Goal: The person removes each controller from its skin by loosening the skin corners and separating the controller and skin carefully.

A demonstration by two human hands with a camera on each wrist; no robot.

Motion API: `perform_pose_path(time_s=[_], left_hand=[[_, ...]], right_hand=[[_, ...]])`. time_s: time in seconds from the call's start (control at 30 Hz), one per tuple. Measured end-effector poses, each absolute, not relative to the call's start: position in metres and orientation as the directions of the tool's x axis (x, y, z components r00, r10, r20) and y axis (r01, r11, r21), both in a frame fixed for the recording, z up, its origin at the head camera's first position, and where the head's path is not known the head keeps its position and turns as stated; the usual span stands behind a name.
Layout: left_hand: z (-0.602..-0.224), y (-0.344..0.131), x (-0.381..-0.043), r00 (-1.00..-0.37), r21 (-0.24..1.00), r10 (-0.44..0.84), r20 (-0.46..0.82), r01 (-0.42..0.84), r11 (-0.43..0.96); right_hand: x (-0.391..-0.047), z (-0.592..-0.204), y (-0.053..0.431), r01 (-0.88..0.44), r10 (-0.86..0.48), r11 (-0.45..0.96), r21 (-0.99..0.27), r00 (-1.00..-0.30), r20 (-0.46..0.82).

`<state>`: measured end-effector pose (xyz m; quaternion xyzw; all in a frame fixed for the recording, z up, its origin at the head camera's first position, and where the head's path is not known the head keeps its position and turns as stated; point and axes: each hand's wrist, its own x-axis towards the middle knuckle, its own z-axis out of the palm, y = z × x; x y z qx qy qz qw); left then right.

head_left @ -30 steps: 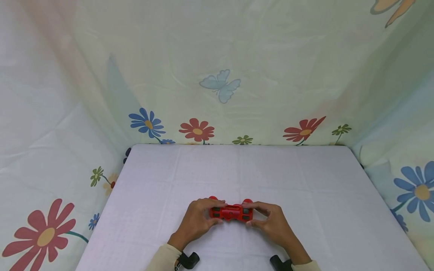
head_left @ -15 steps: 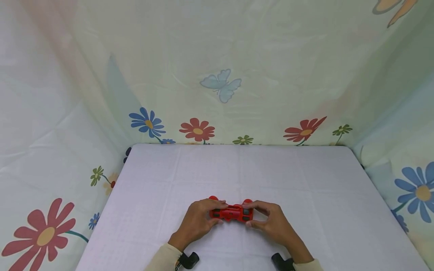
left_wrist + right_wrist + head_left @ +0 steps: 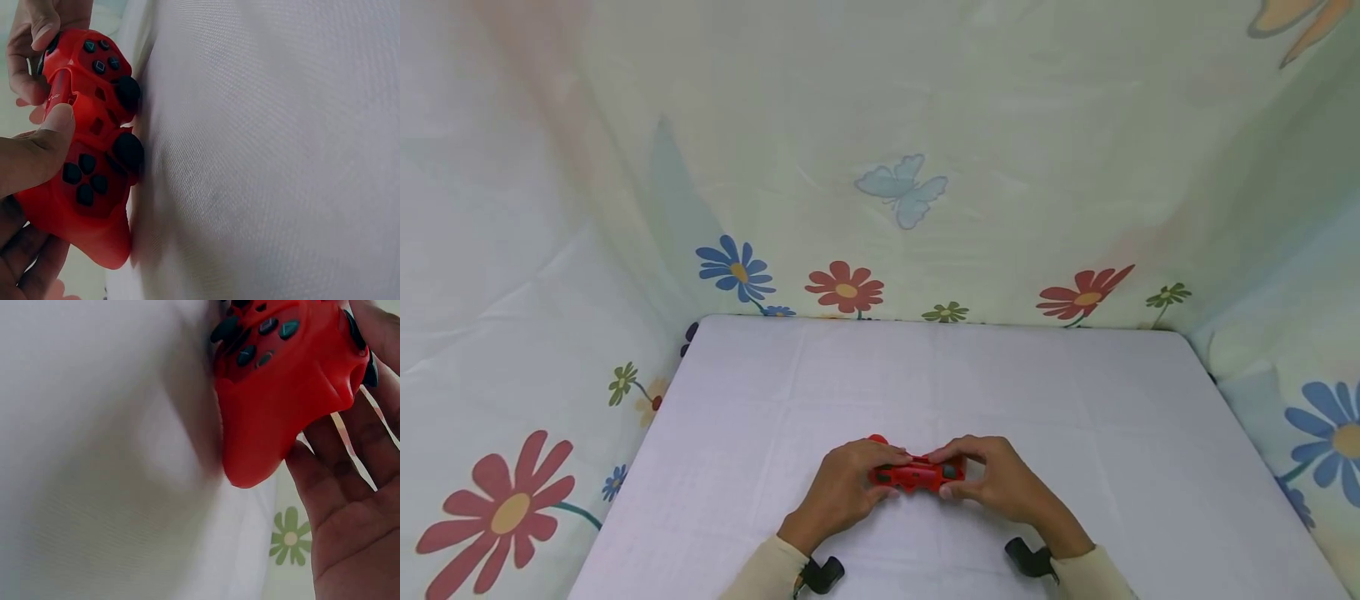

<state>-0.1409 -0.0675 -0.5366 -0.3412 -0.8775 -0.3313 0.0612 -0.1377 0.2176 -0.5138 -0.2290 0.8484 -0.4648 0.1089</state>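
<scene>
Left hand (image 3: 844, 482) and right hand (image 3: 997, 475) share a red controller (image 3: 917, 474) low in the center of the scene, each curled partway closed and pinching one end between a thumb on the near side and fingers on the far side. The grip looks light; should either hand ease off on the smooth shell, the loosened end could drop and swing the controller askew. With the thumbsticks (image 3: 128, 152) facing the cloth so closely, a small dip could knock them, and a straying thumb might press a button. The controller's long axis runs left to right across the person's front, nearly level. Its top edge, with dark shoulder buttons (image 3: 949, 472), tips upward; its button face leans toward the person, and its handles (image 3: 106, 240) splay outward and down. Whether it touches the white-covered tabletop (image 3: 775, 375) or hangs just above is unclear. Farther out, pale sleeves (image 3: 767, 571) and black wrist cameras (image 3: 823, 575) frame the near side, while a flower-printed curtain (image 3: 820, 100) rises behind and at both sides.
</scene>
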Motion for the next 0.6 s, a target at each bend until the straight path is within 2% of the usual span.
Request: perform_pose_path(time_s=[0.33,0.6], left_hand=[[-0.533,-0.067,-0.143,-0.765,0.506,0.568,0.304,0.635,0.584],[-0.534,-0.068,-0.147,-0.769,0.525,0.574,0.281,0.624,0.579]], right_hand=[[-0.154,-0.507,0.218,-0.347,-0.586,0.476,-0.808,-0.811,0.004],[-0.164,-0.500,0.217,-0.362,-0.635,0.471,-0.804,-0.772,-0.024]])
